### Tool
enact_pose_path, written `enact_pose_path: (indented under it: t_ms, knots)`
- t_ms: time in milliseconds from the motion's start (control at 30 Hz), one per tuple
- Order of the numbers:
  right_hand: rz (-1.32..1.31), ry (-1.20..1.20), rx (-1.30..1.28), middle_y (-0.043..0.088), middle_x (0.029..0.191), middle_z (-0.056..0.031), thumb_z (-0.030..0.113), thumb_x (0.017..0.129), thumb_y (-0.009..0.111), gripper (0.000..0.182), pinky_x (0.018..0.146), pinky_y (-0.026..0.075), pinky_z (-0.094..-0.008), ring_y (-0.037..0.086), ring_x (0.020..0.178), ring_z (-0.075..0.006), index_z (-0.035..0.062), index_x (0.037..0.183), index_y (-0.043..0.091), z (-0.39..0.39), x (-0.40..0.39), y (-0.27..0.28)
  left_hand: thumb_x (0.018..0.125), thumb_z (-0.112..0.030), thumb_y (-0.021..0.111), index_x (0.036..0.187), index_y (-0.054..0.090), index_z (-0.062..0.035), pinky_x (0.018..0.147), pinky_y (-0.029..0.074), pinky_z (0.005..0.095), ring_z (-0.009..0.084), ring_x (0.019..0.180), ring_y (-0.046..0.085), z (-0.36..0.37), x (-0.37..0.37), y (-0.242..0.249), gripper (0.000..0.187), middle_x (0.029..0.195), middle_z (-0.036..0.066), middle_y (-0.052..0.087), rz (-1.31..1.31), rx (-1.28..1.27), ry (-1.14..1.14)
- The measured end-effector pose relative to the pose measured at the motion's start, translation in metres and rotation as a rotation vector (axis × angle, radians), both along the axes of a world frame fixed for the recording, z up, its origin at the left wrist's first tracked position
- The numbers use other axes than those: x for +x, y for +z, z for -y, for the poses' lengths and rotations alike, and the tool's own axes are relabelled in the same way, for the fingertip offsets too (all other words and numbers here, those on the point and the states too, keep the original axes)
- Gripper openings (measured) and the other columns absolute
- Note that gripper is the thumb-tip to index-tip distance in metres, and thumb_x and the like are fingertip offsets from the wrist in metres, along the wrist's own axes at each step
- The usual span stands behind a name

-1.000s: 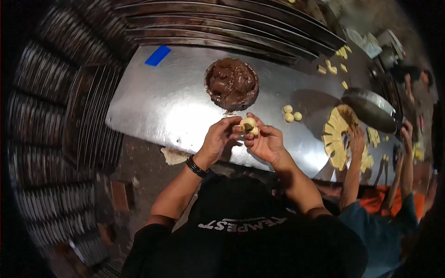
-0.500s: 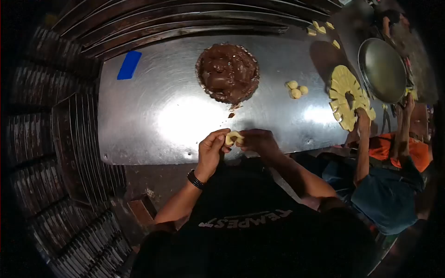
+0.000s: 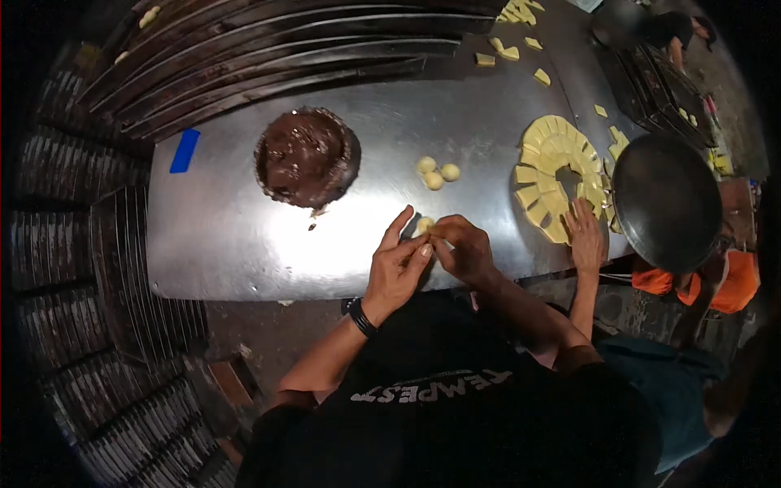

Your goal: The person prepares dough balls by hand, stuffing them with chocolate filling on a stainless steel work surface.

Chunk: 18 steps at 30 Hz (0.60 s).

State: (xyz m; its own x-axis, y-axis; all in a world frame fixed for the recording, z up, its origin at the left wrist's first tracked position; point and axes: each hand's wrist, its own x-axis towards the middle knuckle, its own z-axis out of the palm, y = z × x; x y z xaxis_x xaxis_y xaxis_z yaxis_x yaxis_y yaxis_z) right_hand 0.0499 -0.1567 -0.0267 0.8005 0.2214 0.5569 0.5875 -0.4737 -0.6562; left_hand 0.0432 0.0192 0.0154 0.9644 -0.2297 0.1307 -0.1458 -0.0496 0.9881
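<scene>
Between my two hands is a small piece of pale dough (image 3: 425,224), pinched by the fingertips near the table's front edge. My left hand (image 3: 397,268), with dark bands at the wrist, has its thumb and a finger on the dough's lower side and its index finger raised. My right hand (image 3: 464,248) has curled fingers gripping the dough from the right. Just beyond lie several round dough balls (image 3: 434,180). A round mass of glossy brown filling (image 3: 306,158) sits to the left on the metal table (image 3: 220,236).
At right, a co-worker's hand (image 3: 586,236) touches a ring of cut dough pieces (image 3: 540,154). Next to it is a large round pan (image 3: 667,203). A blue rectangle (image 3: 185,151) lies at left. Stacked trays (image 3: 268,65) line the back; more racks (image 3: 57,244) stand left.
The view has shifted right. The dough was an open, curved piece between my hands and now looks rounder and more closed. My left index finger has lifted. The co-worker's hand is flatter over the ring.
</scene>
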Motion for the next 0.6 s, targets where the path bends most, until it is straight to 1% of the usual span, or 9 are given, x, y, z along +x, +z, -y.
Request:
enact_pose_path:
  t_ms: [67, 100, 133, 233, 267, 367, 467, 567, 600]
  knots:
    - [0.026, 0.041, -0.184, 0.063, 0.095, -0.0121, -0.005, 0.071, 0.065, 0.026, 0.071, 0.054, -0.0345, 0.065, 0.080, -0.0281, 0.0057, 0.095, 0.064, 0.028, -0.015, -0.013, 0.093, -0.023, 0.056, 0.103, 0.067, 0.0054, 0.090, 0.046, 0.0331, 0.0278, 0.116, 0.052, -0.002, -0.008, -0.013, 0.032, 0.133, 0.022, 0.048, -0.170, 0.007, -0.099]
    - [0.049, 0.038, -0.332, 0.063, 0.093, -0.0112, -0.004, 0.071, 0.065, 0.022, 0.073, 0.054, -0.0364, 0.065, 0.079, -0.0278, 0.0052, 0.092, 0.064, 0.038, -0.026, -0.014, 0.092, -0.022, 0.058, 0.099, 0.068, 0.0039, 0.089, 0.046, 0.0345, 0.0275, 0.117, 0.052, -0.010, -0.008, -0.013, 0.028, 0.129, 0.021, 0.051, -0.080, 0.159, -0.034]
    - [0.078, 0.030, -0.484, 0.064, 0.091, -0.0102, -0.002, 0.072, 0.065, 0.018, 0.074, 0.053, -0.0382, 0.065, 0.078, -0.0275, 0.0048, 0.088, 0.063, 0.047, -0.036, -0.012, 0.092, -0.021, 0.059, 0.091, 0.069, 0.0028, 0.087, 0.047, 0.0352, 0.0264, 0.117, 0.052, -0.018, -0.011, -0.016, 0.026, 0.124, 0.019, 0.055, -0.186, 0.048, 0.104]
    - [-0.445, 0.274, -0.536, 0.063, 0.084, -0.0088, 0.005, 0.070, 0.065, 0.010, 0.072, 0.048, -0.0385, 0.061, 0.075, -0.0267, 0.0024, 0.079, 0.060, 0.059, -0.019, 0.012, 0.094, -0.024, 0.055, 0.098, 0.065, 0.0000, 0.068, 0.050, 0.0242, 0.0156, 0.088, 0.064, -0.054, -0.013, -0.012, 0.026, 0.117, 0.013, 0.059, -0.259, -0.033, 0.408]
    - [-0.647, 0.375, -0.544, 0.063, 0.084, -0.0088, 0.005, 0.070, 0.065, 0.011, 0.071, 0.047, -0.0374, 0.060, 0.074, -0.0265, 0.0021, 0.079, 0.060, 0.062, -0.003, 0.013, 0.095, -0.029, 0.053, 0.102, 0.065, -0.0009, 0.064, 0.052, 0.0241, 0.0180, 0.092, 0.064, -0.073, -0.013, -0.023, 0.031, 0.123, 0.013, 0.055, -0.240, 0.057, 0.421]
    - [0.013, 0.221, -0.231, 0.059, 0.078, -0.0092, 0.004, 0.068, 0.065, 0.012, 0.066, 0.043, -0.0371, 0.056, 0.071, -0.0276, 0.0041, 0.078, 0.058, 0.034, 0.035, -0.006, 0.096, -0.029, 0.052, 0.112, 0.062, 0.0009, 0.060, 0.049, 0.0225, 0.0125, 0.078, 0.060, -0.094, -0.008, -0.020, 0.036, 0.121, 0.011, 0.057, -0.231, 0.077, 0.478]
    - [-0.124, 0.066, -0.473, 0.054, 0.077, -0.0094, 0.002, 0.067, 0.062, 0.015, 0.071, 0.043, -0.0406, 0.053, 0.075, -0.0278, 0.0040, 0.082, 0.058, -0.002, 0.024, -0.026, 0.095, -0.028, 0.052, 0.117, 0.059, 0.0017, 0.062, 0.047, 0.0226, 0.0123, 0.079, 0.059, -0.089, 0.006, -0.013, 0.038, 0.119, 0.011, 0.058, -0.235, 0.062, 0.467]
    - [-0.036, 0.403, -0.450, 0.052, 0.079, -0.0088, 0.010, 0.074, 0.058, 0.016, 0.071, 0.041, -0.0402, 0.051, 0.076, -0.0267, 0.0043, 0.089, 0.057, 0.042, 0.002, -0.020, 0.095, -0.028, 0.052, 0.112, 0.062, 0.0019, 0.062, 0.049, 0.0225, 0.0133, 0.078, 0.061, -0.089, 0.024, 0.009, 0.036, 0.120, 0.010, 0.058, -0.150, 0.000, 0.398]
    - [-0.025, 0.306, -0.470, 0.052, 0.080, -0.0092, 0.009, 0.073, 0.058, 0.017, 0.072, 0.041, -0.0403, 0.051, 0.077, -0.0265, 0.0044, 0.090, 0.057, 0.053, 0.001, -0.024, 0.095, -0.027, 0.052, 0.111, 0.063, 0.0018, 0.062, 0.049, 0.0228, 0.0136, 0.078, 0.061, -0.093, 0.030, 0.014, 0.035, 0.121, 0.011, 0.057, -0.127, -0.035, 0.380]
